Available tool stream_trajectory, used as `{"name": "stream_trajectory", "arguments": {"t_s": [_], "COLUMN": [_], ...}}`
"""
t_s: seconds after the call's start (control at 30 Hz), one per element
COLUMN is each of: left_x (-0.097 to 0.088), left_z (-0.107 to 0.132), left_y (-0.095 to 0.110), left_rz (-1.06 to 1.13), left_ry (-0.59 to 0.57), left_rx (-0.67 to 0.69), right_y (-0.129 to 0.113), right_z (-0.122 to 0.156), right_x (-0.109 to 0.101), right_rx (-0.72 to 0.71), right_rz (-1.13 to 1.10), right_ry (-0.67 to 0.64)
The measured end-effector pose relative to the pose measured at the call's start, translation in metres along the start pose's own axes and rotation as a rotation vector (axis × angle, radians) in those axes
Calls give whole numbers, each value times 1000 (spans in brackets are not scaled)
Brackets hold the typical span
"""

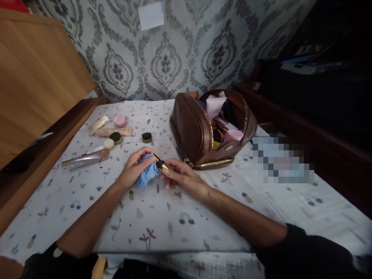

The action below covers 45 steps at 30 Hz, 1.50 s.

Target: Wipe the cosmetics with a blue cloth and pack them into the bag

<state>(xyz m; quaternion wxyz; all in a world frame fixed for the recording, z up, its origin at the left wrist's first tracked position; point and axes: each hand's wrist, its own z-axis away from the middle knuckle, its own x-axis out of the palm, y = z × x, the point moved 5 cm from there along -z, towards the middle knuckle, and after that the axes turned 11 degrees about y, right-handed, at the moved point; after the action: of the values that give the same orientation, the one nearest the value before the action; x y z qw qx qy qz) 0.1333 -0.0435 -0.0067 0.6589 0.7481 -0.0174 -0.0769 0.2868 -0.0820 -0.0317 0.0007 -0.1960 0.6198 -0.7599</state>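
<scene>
Head view: just left of the brown zippered bag [190, 126], the left hand [132, 168] grips a blue cloth [145, 176] against a gold-and-dark cosmetic container [164, 168] pinched by the right hand [186, 180]; farther left of the bag lies a pink round jar [120, 121].

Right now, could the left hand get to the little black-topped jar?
Probably yes: the black-topped jar sits just beyond the left hand, nothing between them. That hand holds a blue cloth, so its grip may need freeing first.

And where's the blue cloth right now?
In the head view, just left of centre, the blue cloth is in the left hand, beside a small gold-and-dark item in the right hand.
</scene>
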Motion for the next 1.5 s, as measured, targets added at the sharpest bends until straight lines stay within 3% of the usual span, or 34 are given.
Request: {"name": "stream_trajectory", "arguments": {"t_s": [0.2, 0.43, 0.63, 0.8, 1.0, 1.5], "left_x": [6, 6, 5, 10, 9, 12], "left_z": [2, 2, 2, 4, 3, 6], "left_y": [-2, -1, -7, -4, 0, -6], "left_rz": [147, 91, 173, 238, 139, 275], "left_ry": [-44, 29, -8, -69, -15, -50], "left_rx": [-98, -74, -165, -181, -82, -217], "right_y": [1, 5, 4, 3, 7, 6], "right_z": [1, -1, 4, 5, 1, 2], "right_x": [3, 2, 8, 9, 5, 8], "right_rx": [34, 25, 94, 124, 97, 60], "right_rz": [-29, -38, -115, -153, -102, -119], "right_ry": [-28, 25, -101, -117, -70, -150]}}
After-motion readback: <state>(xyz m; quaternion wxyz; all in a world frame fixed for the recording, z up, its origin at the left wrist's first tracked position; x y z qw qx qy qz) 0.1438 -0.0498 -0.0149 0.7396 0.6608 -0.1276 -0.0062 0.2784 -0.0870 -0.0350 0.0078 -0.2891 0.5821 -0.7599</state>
